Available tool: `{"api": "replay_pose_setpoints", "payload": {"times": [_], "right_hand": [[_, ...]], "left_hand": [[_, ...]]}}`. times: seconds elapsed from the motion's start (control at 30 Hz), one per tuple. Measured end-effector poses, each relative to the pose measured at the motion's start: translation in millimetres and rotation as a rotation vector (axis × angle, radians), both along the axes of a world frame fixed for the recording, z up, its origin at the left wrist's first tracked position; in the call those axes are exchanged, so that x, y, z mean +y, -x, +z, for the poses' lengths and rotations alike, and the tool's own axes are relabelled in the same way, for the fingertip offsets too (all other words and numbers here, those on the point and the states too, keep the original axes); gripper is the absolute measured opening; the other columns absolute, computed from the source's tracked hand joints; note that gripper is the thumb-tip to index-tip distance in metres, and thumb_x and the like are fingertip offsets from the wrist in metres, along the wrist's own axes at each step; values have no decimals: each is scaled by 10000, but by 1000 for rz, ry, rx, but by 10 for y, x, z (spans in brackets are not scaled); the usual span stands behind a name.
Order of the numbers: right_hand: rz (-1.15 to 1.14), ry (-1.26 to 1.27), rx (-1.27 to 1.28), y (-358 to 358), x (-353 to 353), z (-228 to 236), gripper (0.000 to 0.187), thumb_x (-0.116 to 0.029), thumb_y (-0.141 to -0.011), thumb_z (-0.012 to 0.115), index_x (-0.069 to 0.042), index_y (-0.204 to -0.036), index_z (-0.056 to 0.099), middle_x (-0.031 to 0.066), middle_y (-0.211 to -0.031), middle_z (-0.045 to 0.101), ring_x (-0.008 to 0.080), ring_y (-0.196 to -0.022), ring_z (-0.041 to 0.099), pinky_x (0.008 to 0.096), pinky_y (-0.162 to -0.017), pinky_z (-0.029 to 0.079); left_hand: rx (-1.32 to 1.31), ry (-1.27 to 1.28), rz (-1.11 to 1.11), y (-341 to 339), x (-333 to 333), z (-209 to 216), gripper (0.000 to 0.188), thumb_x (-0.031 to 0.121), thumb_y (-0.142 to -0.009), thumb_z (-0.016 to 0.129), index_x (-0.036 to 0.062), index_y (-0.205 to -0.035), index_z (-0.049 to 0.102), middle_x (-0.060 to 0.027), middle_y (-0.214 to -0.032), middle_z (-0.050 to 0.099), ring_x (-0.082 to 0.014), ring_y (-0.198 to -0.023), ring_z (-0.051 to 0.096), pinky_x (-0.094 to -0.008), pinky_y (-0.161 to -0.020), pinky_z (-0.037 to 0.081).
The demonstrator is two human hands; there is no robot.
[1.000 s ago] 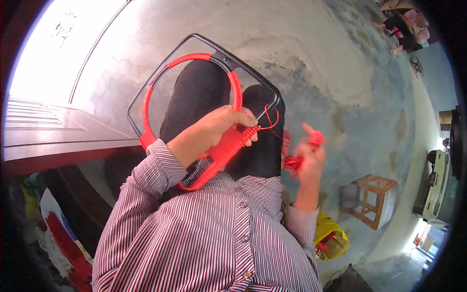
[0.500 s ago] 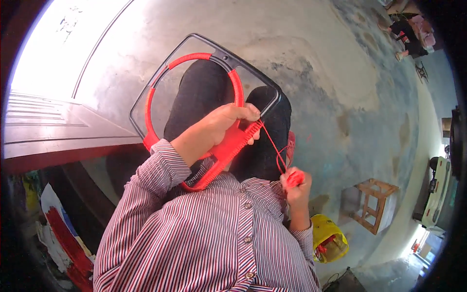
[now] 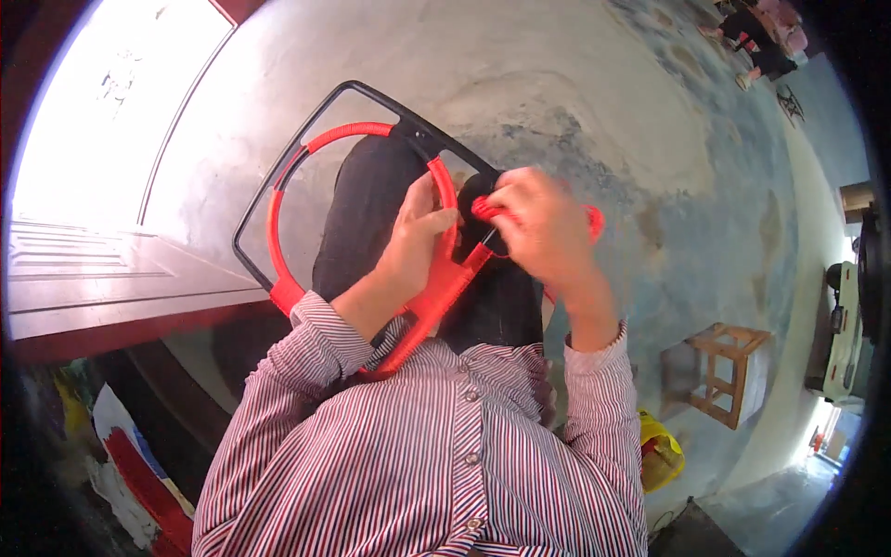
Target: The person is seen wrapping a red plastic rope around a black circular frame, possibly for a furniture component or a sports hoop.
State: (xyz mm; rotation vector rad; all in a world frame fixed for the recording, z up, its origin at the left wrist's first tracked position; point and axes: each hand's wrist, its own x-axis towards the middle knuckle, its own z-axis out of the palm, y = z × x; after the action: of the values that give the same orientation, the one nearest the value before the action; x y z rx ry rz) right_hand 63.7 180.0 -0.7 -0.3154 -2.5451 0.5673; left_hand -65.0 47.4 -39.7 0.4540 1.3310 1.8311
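Across my thighs rests a black frame [image 3: 306,123] with a round ring [image 3: 276,232] inside it, mostly wrapped in red cord. Bare black stretches show at the ring's upper left and near the frame's top corner. My left hand [image 3: 406,252] is closed round the ring's right side, thumb along the red wrapping. Raised beside the frame's right corner, my right hand [image 3: 548,227] is blurred but grips a bundle of red cord [image 3: 484,209]. More red shows past the far side of that hand. Part of the frame's right side is hidden behind it.
To the right stands a wooden stool [image 3: 733,371], with a yellow container [image 3: 657,455] nearer to me. A pale panelled door [image 3: 121,269] is at left. Another person [image 3: 766,42] sits at the far upper right. Grey concrete floor [image 3: 640,186] lies ahead.
My right hand has moved up and left with the cord bundle, from low at my right side to the frame's corner. My left hand has shifted slightly left along the ring.
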Motion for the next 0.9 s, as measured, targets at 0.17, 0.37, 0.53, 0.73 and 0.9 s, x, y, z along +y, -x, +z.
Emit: {"api": "replay_pose_setpoints", "payload": {"times": [0.17, 0.37, 0.53, 0.73, 0.9], "right_hand": [[-261, -81, 185, 4, 11, -214, 376, -249, -709, 758, -97, -1015, 602, 95, -1191, 531, 314, -1101, 512, 450, -928, 429], [-366, 312, 231, -336, -142, -322, 371, -236, -734, 757, -22, -990, 593, 124, -1009, 563, 308, -946, 556, 399, -842, 448], [-291, 818, 185, -344, -195, -578, 296, -194, -767, 751, -8, -953, 616, 40, -835, 623, 155, -774, 584, 301, -728, 464], [-230, 1360, 126, -529, -164, -732, 183, -147, -827, 708, -19, -941, 643, -4, -859, 632, 76, -750, 554, 231, -706, 461], [-432, 1324, 540, -584, -251, -435, 191, -177, -877, 657, -29, -992, 616, 4, -879, 613, 84, -784, 549, 229, -681, 443]], "left_hand": [[-224, 2, -248, 12, 2, 58, 521, 201, -851, 486, -24, -1315, 413, -155, -1208, 552, -256, -1079, 565, -352, -958, 422], [-542, 171, -323, 54, -17, 287, 469, 233, -873, 438, -63, -1232, 498, -179, -1151, 610, -277, -1038, 588, -359, -939, 427], [-430, 145, -389, 64, 25, 155, 429, 269, -864, 471, -27, -1158, 573, -140, -1026, 656, -257, -983, 597, -372, -896, 445], [-530, 267, -291, 47, 20, 231, 349, 228, -836, 525, 5, -1089, 615, -129, -1033, 655, -252, -948, 608, -370, -878, 468], [-481, 252, -297, 130, -13, -63, 340, 241, -843, 524, 17, -1078, 624, -119, -1002, 669, -245, -883, 631, -376, -833, 497]]}}
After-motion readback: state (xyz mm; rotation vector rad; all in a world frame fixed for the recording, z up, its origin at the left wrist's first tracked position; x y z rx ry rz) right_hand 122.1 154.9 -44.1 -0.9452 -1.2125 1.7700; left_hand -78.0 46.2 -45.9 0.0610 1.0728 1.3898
